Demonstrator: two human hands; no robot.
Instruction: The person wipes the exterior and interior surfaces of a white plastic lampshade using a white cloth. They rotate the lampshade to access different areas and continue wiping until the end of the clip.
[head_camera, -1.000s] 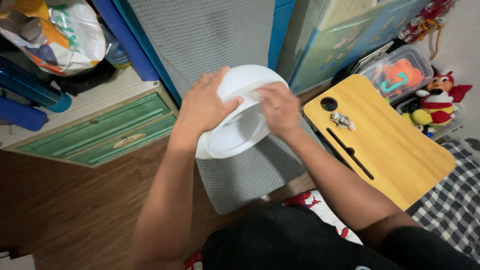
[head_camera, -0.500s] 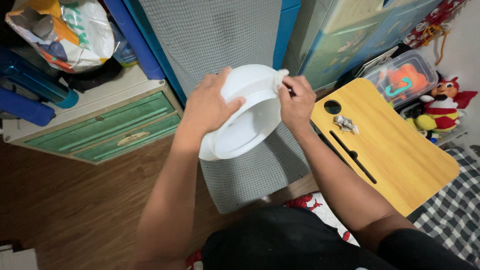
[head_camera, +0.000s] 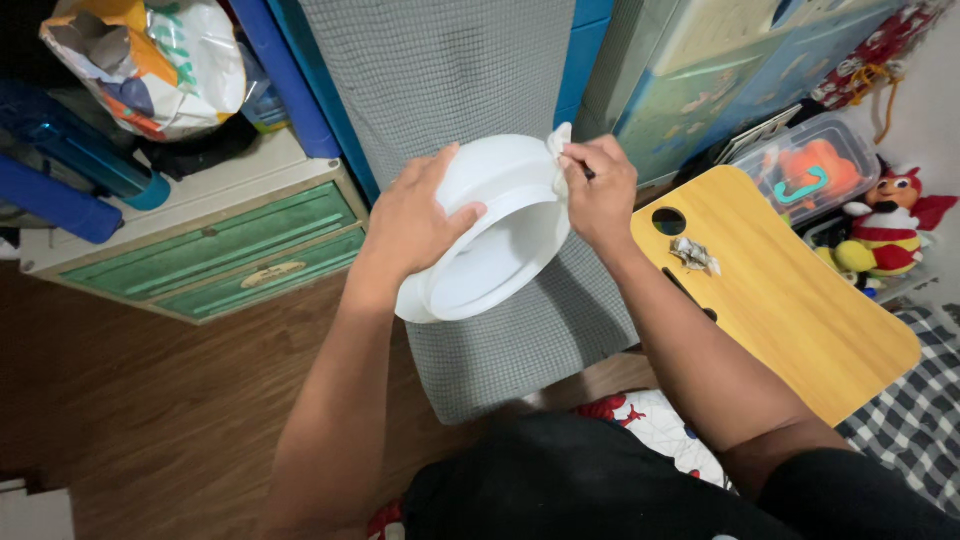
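Floor: brown wood floor (head_camera: 150, 400) lying beneath a grey checked mat (head_camera: 500, 340)
Left grip: left hand (head_camera: 415, 225) clasping white bowl (head_camera: 500, 240)
Right grip: right hand (head_camera: 600, 195) pinching white cloth (head_camera: 556, 140) at the rim
Side: yellow lap counter (head_camera: 790, 300) sitting by toys (head_camera: 880, 225)

A white bowl (head_camera: 490, 240) was seen against a grey, finely checked mat (head_camera: 470, 100). Green drawer fronts (head_camera: 225, 255), a yellow wooden board (head_camera: 790, 290), blue tubes (head_camera: 60, 170) and a black-and-white checked cloth (head_camera: 915, 440) were shown around it.
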